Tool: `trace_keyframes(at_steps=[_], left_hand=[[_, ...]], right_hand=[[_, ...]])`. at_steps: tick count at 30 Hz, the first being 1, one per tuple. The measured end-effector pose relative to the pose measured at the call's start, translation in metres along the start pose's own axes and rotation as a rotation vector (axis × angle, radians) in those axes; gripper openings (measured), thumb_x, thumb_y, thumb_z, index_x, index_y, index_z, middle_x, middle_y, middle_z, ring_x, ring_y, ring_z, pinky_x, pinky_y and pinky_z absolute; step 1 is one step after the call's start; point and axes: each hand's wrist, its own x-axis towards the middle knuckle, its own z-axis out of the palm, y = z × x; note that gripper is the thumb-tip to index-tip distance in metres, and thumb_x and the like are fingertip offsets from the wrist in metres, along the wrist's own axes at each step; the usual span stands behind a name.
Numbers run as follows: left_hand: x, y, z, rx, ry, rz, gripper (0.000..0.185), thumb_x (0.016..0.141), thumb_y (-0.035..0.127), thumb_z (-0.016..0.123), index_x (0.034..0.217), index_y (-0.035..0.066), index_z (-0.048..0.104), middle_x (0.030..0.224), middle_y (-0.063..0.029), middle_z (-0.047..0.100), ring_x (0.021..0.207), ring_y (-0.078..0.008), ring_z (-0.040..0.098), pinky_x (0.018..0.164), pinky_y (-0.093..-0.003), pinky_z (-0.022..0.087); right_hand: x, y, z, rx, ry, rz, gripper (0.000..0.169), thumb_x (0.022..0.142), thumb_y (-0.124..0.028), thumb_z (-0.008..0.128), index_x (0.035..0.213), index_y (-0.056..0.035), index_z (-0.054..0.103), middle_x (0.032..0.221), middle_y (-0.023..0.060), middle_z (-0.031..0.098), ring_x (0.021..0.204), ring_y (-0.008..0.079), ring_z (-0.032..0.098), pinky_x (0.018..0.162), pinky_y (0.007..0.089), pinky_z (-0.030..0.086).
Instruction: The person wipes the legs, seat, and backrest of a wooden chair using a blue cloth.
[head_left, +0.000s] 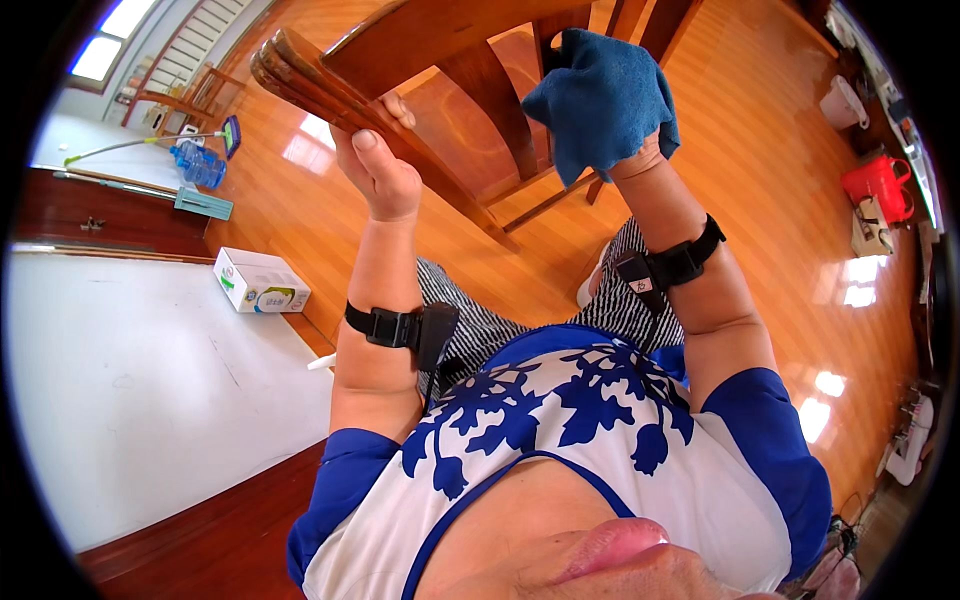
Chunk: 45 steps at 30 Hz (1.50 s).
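A varnished wooden chair stands tilted before me, its curved back splat and carved top towards me. My left hand is wrapped around the side post of its backrest, thumb on the near side and fingertips showing on the far side. A blue cloth drapes over my right hand, hiding the fingers; only the wrist and the heel of the hand show. The cloth lies against the slats of the chair back. Whether it presses on the wood beneath is hidden.
On the left are a white wall, a cardboard box, a blue water bottle and a mop. A red bag, a pale bucket and shoes line the right side. Glossy wooden floor lies between.
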Motion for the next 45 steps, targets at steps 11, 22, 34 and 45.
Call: trace_keyframes(at_steps=[11,22,34,45], left_hand=[[0.003,0.0,0.002,-0.01,-0.011,0.005,0.056,0.099,0.05,0.04,0.128,0.003,0.038,0.088,-0.0117,0.051,0.078,-0.0193,0.05,0.074,-0.0323,0.044],[0.0,-0.005,-0.004,-0.036,-0.024,0.019,0.052,0.1,0.048,0.042,0.126,0.003,0.04,0.09,-0.0098,0.054,0.079,-0.0177,0.051,0.072,-0.0313,0.044],[0.0,-0.006,0.0,-0.055,0.004,0.073,0.05,0.1,0.047,0.045,0.121,0.003,0.043,0.089,-0.0074,0.053,0.078,-0.0156,0.05,0.071,-0.0298,0.044],[-0.002,-0.002,0.001,-0.034,0.017,0.017,0.056,0.099,0.05,0.044,0.128,0.003,0.039,0.088,-0.0097,0.052,0.079,-0.0185,0.05,0.072,-0.0314,0.044]], right_hand=[[-0.018,-0.012,0.015,0.377,-0.16,0.425,0.018,0.075,-0.022,0.07,0.091,-0.0159,0.069,0.08,0.014,0.065,0.078,0.0371,0.063,0.064,0.0425,0.052],[-0.018,-0.013,0.03,0.017,-0.018,0.066,0.02,0.082,-0.023,0.068,0.101,-0.0157,0.066,0.094,0.0103,0.069,0.085,0.0322,0.068,0.069,0.0383,0.055],[0.024,-0.009,0.005,-0.059,0.3,0.133,0.019,0.074,-0.013,0.069,0.091,-0.0068,0.063,0.078,0.0132,0.064,0.075,0.0324,0.063,0.065,0.038,0.051],[0.019,-0.028,0.007,-0.168,0.044,0.157,0.015,0.074,-0.024,0.065,0.076,-0.0093,0.067,0.074,0.0103,0.061,0.071,0.0289,0.062,0.061,0.038,0.047]])
